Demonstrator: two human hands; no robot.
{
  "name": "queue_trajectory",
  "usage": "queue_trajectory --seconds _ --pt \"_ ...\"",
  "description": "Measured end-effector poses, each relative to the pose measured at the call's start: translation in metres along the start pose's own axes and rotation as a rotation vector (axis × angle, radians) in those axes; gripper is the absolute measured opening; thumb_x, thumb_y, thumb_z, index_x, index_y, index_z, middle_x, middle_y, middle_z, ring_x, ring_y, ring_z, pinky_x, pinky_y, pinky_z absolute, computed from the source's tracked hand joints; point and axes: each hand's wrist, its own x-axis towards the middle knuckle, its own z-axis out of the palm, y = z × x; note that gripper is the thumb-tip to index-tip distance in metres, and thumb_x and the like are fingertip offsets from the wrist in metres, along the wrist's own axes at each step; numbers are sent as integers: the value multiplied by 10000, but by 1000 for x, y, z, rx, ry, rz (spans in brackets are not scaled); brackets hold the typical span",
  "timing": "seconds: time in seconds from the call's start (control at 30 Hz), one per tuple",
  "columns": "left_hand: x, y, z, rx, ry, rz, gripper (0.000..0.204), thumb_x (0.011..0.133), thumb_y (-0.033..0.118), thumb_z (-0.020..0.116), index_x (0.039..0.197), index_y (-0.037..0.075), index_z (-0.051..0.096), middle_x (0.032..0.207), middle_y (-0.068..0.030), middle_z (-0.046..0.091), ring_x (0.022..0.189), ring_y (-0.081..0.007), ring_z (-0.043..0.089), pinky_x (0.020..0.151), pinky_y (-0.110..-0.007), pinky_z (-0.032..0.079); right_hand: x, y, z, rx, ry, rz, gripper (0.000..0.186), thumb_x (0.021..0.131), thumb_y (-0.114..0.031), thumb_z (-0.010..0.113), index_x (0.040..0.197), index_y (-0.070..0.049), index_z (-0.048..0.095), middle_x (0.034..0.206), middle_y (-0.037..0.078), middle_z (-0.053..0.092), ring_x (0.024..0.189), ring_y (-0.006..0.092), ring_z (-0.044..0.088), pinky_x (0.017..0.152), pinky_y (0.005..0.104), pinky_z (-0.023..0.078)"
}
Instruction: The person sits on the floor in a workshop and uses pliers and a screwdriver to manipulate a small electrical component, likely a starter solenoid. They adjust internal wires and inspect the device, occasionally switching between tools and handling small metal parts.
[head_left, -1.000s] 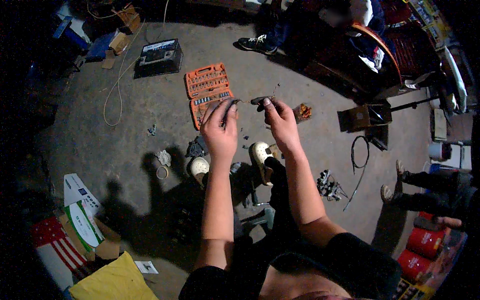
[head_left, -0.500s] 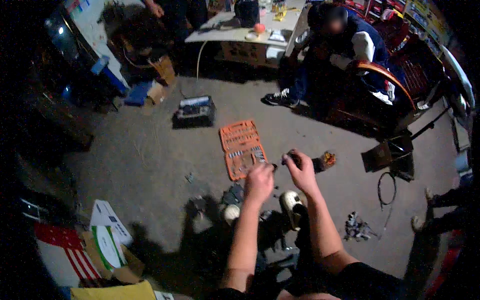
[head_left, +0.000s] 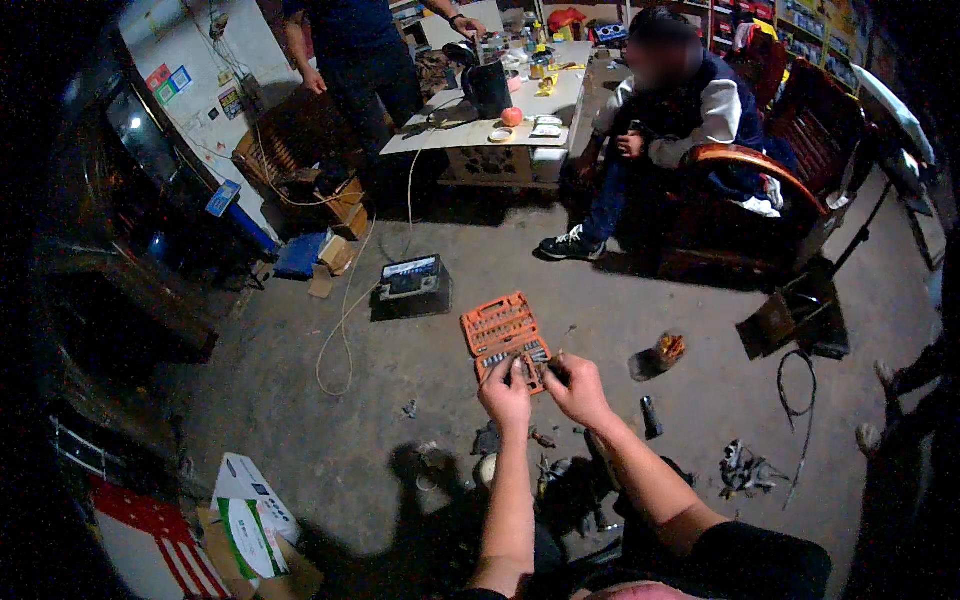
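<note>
My left hand and my right hand are held close together in front of me. Both have their fingers closed in a pinch, around small dark pieces too indistinct to name. Behind them on the floor lies an open orange socket set case, rows of metal sockets in its two halves. My hands cover the case's near edge. To the right of my right forearm is a short black cylinder. Several small dark parts lie on the floor below my hands, partly hidden by my arms.
A car battery stands beyond the case, with a pale cable nearby. A jar of orange contents, a heap of metal parts and a black cable loop lie rightward. One person sits; another stands by a table.
The view has tilted up, showing more of the table and the standing person. My hands have come closer together, and my right hand has turned inward toward the left.
</note>
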Motion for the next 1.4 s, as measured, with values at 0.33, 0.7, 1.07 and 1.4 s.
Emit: queue_trajectory --seconds 0.33,0.7,1.07,1.4 --pt "-17 13 13 -113 -506 303 149 758 57 617 887 -16 628 858 -154 614 828 -293 595 717 -363 473 27 30 -33 246 235 444 283 816 -186 522 638 33 513 556 30 491 519 98 392 469 300 325" --pt "2 6 -6 -140 236 -60 125 795 76 624 884 -6 657 814 -122 646 724 -254 623 662 -336 479 -7 -11 9 168 -77 183 257 846 -73 563 632 28 464 537 11 426 528 70 369 474 267 321" --pt "0 25 -17 -281 -581 222 177 738 3 621 911 12 657 794 -92 620 729 -203 609 629 -293 473 32 17 -39 512 233 670 255 857 -229 566 664 -75 502 566 -32 424 500 60 344 465 237 243" --pt "9 -7 -13 -361 101 -254 178 845 87 606 932 -65 635 781 -83 660 660 -118 593 627 -262 487 0 1 -3 343 -338 792 337 874 -289 548 620 -73 502 547 -48 407 501 64 334 473 248 244"
